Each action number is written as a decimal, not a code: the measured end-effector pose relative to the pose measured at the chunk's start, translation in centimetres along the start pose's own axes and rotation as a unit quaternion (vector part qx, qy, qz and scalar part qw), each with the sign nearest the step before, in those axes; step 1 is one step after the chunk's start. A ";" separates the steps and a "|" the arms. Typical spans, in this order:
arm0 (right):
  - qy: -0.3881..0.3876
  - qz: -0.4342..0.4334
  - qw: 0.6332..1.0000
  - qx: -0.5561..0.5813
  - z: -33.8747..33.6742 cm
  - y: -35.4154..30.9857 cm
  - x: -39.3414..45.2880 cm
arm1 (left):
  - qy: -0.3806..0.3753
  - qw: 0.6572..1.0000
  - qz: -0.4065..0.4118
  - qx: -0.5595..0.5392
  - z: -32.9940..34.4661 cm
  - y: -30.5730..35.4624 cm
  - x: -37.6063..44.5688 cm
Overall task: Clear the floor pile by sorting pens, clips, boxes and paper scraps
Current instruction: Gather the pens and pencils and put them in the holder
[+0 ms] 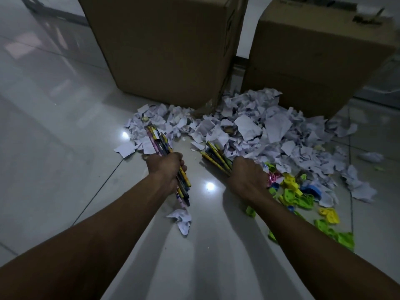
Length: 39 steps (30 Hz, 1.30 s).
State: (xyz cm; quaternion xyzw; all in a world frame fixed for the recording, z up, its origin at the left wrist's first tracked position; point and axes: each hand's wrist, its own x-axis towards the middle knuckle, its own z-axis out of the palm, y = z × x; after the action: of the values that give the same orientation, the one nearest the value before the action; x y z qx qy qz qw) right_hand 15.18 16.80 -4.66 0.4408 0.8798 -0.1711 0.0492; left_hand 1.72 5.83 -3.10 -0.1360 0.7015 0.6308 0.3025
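Glossy pale tiled floor [65, 126], dim light, two ceiling-lamp glints.

On it: two brown cardboard boxes, the left box [164, 46] and the right box [313, 61] standing side by side with a narrow gap; a spread of crumpled white paper scraps [270, 131] at their bases; green, yellow and blue plastic clips [303, 195] scattered at the heap's near right edge; one stray paper scrap [181, 219] apart, nearer the viewer.

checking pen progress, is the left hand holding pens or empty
Holding: the left hand grips a bundle of pens, fingers curled round them.
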 end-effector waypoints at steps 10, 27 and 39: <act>-0.015 -0.042 0.999 -0.013 -0.5 0.3 -0.2 | -0.015 1.000 -0.009 0.012 0.6 0.1 -0.3; -0.028 0.198 0.740 0.642 -6.6 3.9 1.8 | -0.029 0.999 0.001 0.029 1.8 1.4 -2.1; -0.051 0.180 0.365 0.912 -10.1 7.4 0.2 | -0.148 0.987 -0.043 0.053 6.5 2.7 -6.0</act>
State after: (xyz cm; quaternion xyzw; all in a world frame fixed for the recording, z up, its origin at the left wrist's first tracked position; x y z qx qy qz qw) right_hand 21.59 24.54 2.85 0.3556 0.0833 -0.8785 -0.3080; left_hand 6.56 11.45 2.53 -0.0552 0.6749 0.5921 0.4369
